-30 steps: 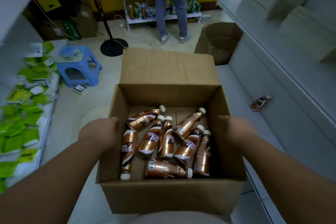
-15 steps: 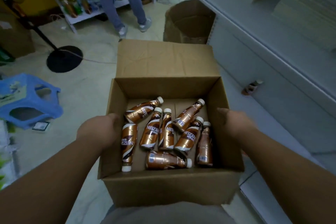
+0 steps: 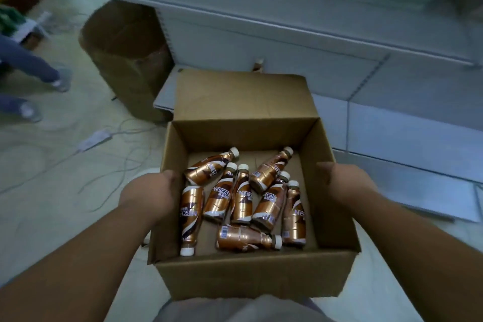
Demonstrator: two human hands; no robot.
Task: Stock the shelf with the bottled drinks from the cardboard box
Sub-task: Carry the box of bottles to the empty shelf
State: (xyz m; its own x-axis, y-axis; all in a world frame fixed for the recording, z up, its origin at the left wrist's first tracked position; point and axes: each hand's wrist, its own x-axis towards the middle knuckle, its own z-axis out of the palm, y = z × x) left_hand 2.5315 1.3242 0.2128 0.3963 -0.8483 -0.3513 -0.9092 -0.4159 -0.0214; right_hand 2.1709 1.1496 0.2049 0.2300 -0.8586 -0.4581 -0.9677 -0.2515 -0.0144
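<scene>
An open cardboard box [image 3: 251,274] is held in front of me, its far flap standing up. Several copper-brown coffee bottles [image 3: 241,196] with white caps lie jumbled on its bottom. My left hand [image 3: 150,195] grips the box's left wall, fingers over the rim. On the opposite wall sits my right hand [image 3: 345,181], thumb inside the rim. A grey metal shelf [image 3: 287,8] runs across the view beyond the box, with a low bottom shelf [image 3: 407,136] to the right.
A second, empty cardboard box [image 3: 128,55] stands on the floor at the shelf's left end. Cables and a power strip [image 3: 95,140] trail across the tiled floor at left. A person's legs [image 3: 28,68] are at the far left.
I have turned right with the box, so the grey shelf now lies straight ahead. The blue stool and fan base have left view. Both hands keep the same grip.
</scene>
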